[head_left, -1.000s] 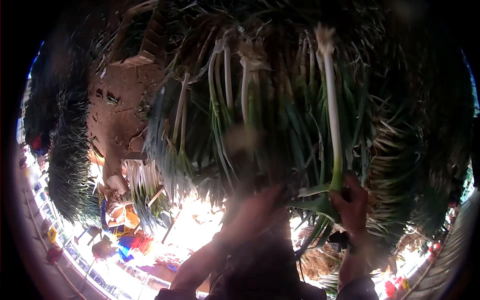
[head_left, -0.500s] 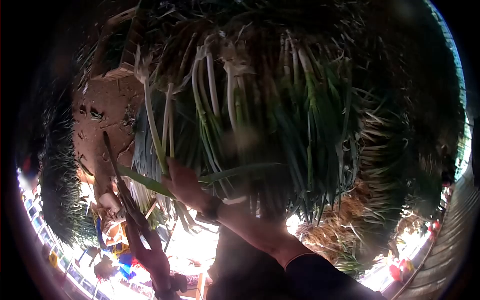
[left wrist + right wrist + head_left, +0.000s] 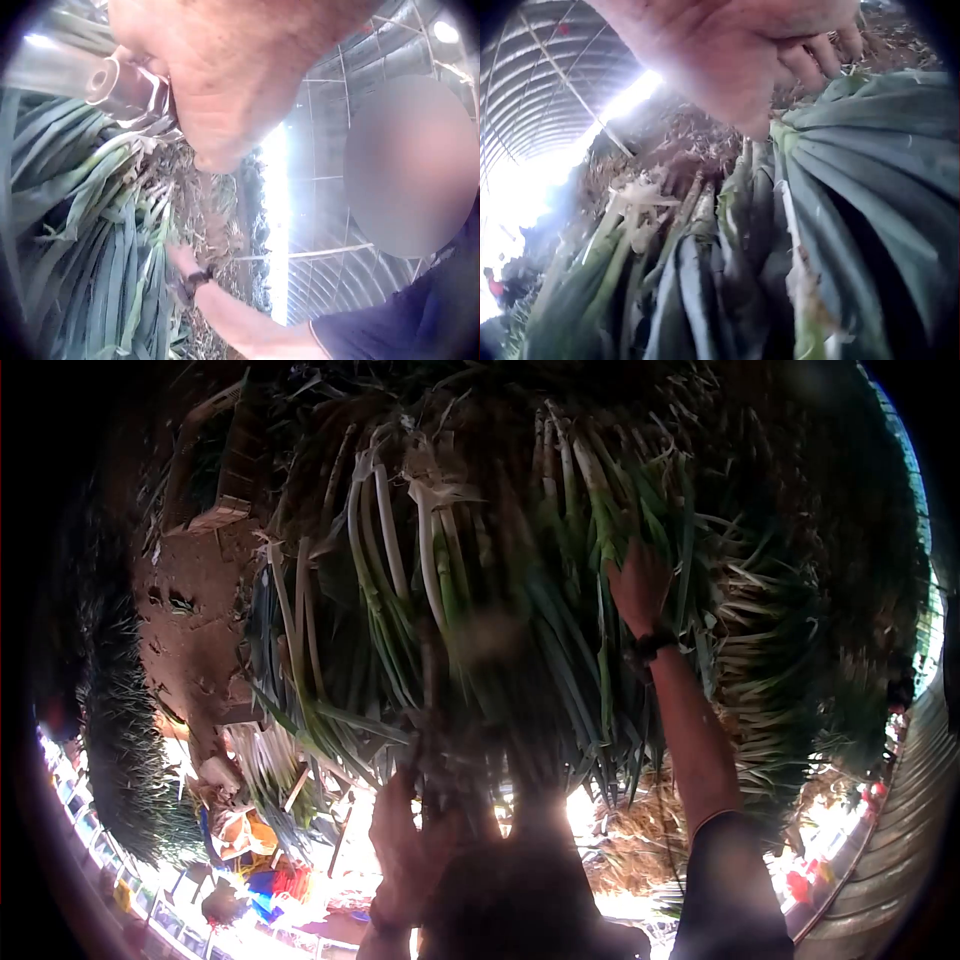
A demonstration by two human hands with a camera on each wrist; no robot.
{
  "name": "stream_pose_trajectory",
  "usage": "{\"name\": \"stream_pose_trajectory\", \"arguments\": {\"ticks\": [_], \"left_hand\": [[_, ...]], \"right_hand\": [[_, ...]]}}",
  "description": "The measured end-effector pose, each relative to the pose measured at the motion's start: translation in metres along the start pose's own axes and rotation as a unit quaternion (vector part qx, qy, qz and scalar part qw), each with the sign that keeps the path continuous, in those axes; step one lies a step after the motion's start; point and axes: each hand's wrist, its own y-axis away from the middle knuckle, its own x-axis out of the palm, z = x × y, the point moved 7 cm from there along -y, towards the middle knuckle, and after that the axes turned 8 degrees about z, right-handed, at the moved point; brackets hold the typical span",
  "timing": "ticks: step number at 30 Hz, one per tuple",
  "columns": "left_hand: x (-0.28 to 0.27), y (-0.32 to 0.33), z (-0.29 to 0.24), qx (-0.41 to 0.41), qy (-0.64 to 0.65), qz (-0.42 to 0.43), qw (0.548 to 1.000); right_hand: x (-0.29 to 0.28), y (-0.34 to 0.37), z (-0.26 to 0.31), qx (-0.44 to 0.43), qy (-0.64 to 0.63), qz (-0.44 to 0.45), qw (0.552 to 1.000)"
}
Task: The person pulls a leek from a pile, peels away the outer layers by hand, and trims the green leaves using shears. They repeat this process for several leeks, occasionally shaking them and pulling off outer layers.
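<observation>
Leeks [image 3: 390, 540] spread across the head view's centre.
Wooden crate [image 3: 220, 513] at ten o'clock; the left hand [image 3: 405, 850], at seven, curls round a shiny tool [image 3: 124, 90]; the right hand [image 3: 640, 585], at two, meets a leek [image 3: 600, 510] toward its own eleven, fingers bent, whether gripping I cannot tell.

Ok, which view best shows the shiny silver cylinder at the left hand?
Left wrist view: the shiny silver cylinder appears close and bright at the left hand. The head view shows only dark blur beside that hand; the right wrist view doesn't show it.
</observation>
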Motion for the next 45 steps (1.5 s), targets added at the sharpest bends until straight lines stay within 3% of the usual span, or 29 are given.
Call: {"name": "stream_pose_trajectory", "arguments": {"ticks": [1, 2, 3, 6, 7, 10, 12, 14, 16, 18, 19, 20, 21, 23, 24, 26, 30, 32, 36, 38, 42, 44, 45], "left_hand": [[0.013, 0.0, -0.005, 0.067, -0.044, 0.019, 0.997], [0.028, 0.002, -0.009, 0.134, -0.086, 0.037, 0.987], [0.035, 0.005, -0.007, 0.093, -0.057, 0.035, 0.993], [0.057, 0.001, -0.029, 0.14, -0.045, 0.052, 0.988], [0.06, -0.005, -0.037, 0.117, -0.033, 0.08, 0.989], [0.068, -0.011, -0.057, 0.114, -0.022, 0.111, 0.987], [0.082, -0.008, -0.065, 0.113, -0.012, 0.124, 0.986], [0.098, -0.001, -0.07, 0.108, -0.002, 0.139, 0.984], [0.113, 0.009, -0.079, 0.155, -0.012, 0.148, 0.977], [0.122, 0.012, -0.094, 0.141, -0.028, 0.147, 0.979], [0.126, 0.009, -0.101, 0.071, 0.003, 0.204, 0.976], [0.134, 0.012, -0.102, 0.001, 0.034, 0.26, 0.965], [0.139, 0.016, -0.104, 0.002, 0.032, 0.263, 0.964], [0.15, 0.028, -0.124, 0.164, -0.054, 0.24, 0.955], [0.157, 0.033, -0.126, 0.165, -0.057, 0.241, 0.955], [0.172, 0.04, -0.117, 0.068, 0.023, 0.259, 0.963], [0.183, 0.035, -0.12, 0.067, 0.025, 0.219, 0.973], [0.188, 0.013, -0.122, 0.027, -0.012, 0.201, 0.979], [0.211, -0.044, -0.107, 0.034, -0.052, 0.187, 0.98], [0.209, -0.074, -0.112, 0.052, -0.051, 0.124, 0.99], [0.2, -0.085, -0.121, -0.038, -0.067, 0.17, 0.982], [0.201, -0.057, -0.123, -0.054, 0.066, 0.209, 0.974], [0.2, -0.047, -0.123, -0.055, 0.064, 0.209, 0.974]], "right_hand": [[0.0, -0.003, 0.002, 0.003, -0.006, 0.001, 1.0], [0.009, -0.007, 0.006, 0.017, 0.032, 0.056, 0.998], [0.021, -0.01, 0.005, 0.032, 0.07, 0.111, 0.991], [0.031, -0.013, 0.007, 0.049, 0.122, 0.128, 0.983], [0.027, -0.011, 0.005, 0.049, 0.118, 0.127, 0.984], [0.004, 0.0, -0.014, 0.037, 0.066, 0.186, 0.98], [-0.002, 0.018, -0.016, 0.005, -0.044, 0.283, 0.958], [-0.014, 0.046, -0.024, -0.007, -0.098, 0.287, 0.953], [-0.021, 0.079, -0.036, -0.019, -0.151, 0.287, 0.946], [-0.04, 0.112, -0.035, -0.129, -0.176, 0.166, 0.962], [-0.054, 0.127, -0.031, -0.126, -0.177, 0.168, 0.962], [-0.061, 0.143, -0.031, -0.067, -0.208, 0.222, 0.95], [-0.064, 0.16, -0.034, -0.006, -0.237, 0.274, 0.932], [-0.062, 0.192, -0.036, -0.029, -0.238, 0.25, 0.938], [-0.061, 0.205, -0.036, -0.057, -0.238, 0.227, 0.943], [-0.065, 0.223, -0.036, -0.068, -0.242, 0.208, 0.945], [-0.063, 0.248, -0.037, -0.014, -0.302, 0.247, 0.921], [-0.058, 0.262, -0.039, -0.001, -0.307, 0.26, 0.915], [-0.063, 0.279, -0.038, -0.071, -0.311, 0.229, 0.92], [-0.062, 0.285, -0.037, -0.087, -0.313, 0.239, 0.915], [-0.067, 0.281, -0.037, -0.081, -0.278, 0.234, 0.928], [-0.07, 0.279, -0.035, -0.09, -0.259, 0.231, 0.934], [-0.069, 0.281, -0.034, -0.092, -0.213, 0.237, 0.943]]}}
